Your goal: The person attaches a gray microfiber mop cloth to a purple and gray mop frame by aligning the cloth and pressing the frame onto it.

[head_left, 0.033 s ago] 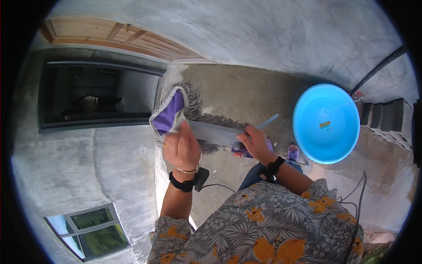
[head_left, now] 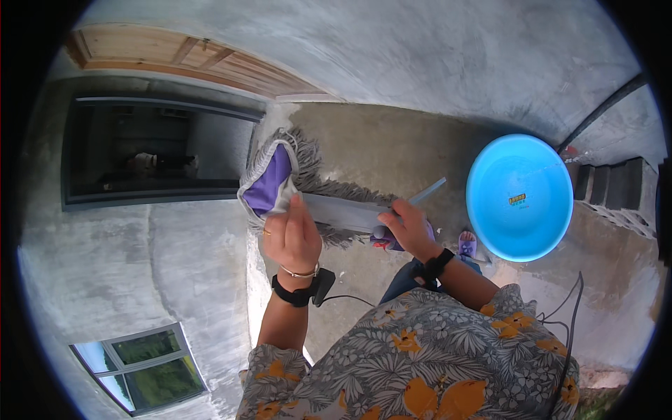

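Note:
A flat mop with a shaggy grey fringed head (head_left: 302, 155) is held out in front of me, lengthwise from left to right. Its left end has a purple pocket (head_left: 270, 183) with a pale border. Along the middle runs a long grey plate (head_left: 343, 212). My left hand (head_left: 292, 234) is closed, pinching the pale cloth border beside the pocket. My right hand (head_left: 411, 227) is closed around the plate's right end, with the thumb on top. A thin pale-blue strip (head_left: 430, 190) sticks out past the right fingers; what it joins is hidden.
A large blue basin (head_left: 474, 175) sits on the concrete floor to the right. Hollow grey blocks (head_left: 619, 189) and a black pipe (head_left: 602, 112) are by the wall behind it. A dark-framed doorway (head_left: 161, 199) lies left. My feet in purple slippers (head_left: 467, 245) show below.
My left hand and the mop's left end have shifted very slightly to the right. Both hands keep their grip.

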`<action>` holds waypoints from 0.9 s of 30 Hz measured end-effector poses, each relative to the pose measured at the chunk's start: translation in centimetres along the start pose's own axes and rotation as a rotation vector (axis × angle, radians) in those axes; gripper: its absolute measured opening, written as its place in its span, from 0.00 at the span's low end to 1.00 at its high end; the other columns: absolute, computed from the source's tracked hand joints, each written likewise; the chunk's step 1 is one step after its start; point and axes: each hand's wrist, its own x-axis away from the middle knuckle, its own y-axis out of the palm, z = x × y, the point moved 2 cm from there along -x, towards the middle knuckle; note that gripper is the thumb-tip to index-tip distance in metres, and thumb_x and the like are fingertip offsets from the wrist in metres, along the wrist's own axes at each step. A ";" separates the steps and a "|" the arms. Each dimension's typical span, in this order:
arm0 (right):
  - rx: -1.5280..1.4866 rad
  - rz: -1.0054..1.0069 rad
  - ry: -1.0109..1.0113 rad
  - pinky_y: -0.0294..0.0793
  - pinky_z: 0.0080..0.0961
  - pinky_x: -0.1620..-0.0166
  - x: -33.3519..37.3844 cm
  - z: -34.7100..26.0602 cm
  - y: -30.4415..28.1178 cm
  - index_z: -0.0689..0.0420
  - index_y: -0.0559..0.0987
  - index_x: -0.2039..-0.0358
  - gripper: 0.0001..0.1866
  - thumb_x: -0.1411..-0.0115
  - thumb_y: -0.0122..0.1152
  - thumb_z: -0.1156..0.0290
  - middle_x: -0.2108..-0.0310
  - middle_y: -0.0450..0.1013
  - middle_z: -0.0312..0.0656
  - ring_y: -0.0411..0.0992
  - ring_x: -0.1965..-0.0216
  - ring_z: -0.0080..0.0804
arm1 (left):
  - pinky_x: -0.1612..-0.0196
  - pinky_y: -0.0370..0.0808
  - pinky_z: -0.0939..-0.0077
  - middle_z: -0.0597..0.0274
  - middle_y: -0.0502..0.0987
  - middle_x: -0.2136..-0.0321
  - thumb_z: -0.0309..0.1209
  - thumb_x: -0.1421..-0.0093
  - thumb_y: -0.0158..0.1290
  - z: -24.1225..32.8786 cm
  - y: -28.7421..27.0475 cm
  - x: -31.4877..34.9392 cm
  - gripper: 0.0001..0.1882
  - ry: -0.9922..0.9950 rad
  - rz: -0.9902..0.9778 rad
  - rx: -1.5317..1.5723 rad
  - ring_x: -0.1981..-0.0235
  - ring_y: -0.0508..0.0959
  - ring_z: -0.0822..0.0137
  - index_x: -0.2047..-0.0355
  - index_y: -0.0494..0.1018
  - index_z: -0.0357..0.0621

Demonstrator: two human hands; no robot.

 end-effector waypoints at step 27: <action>0.037 -0.217 -0.083 0.64 0.26 0.73 -3.2 -7.6 -7.7 0.64 0.74 0.75 0.17 0.41 0.52 0.61 0.80 0.69 0.43 0.64 0.78 0.26 | 0.49 0.68 0.60 0.53 0.70 0.53 0.31 0.51 0.57 -3.6 6.1 7.1 0.30 -1.160 0.103 1.810 0.53 0.72 0.56 0.48 0.61 0.36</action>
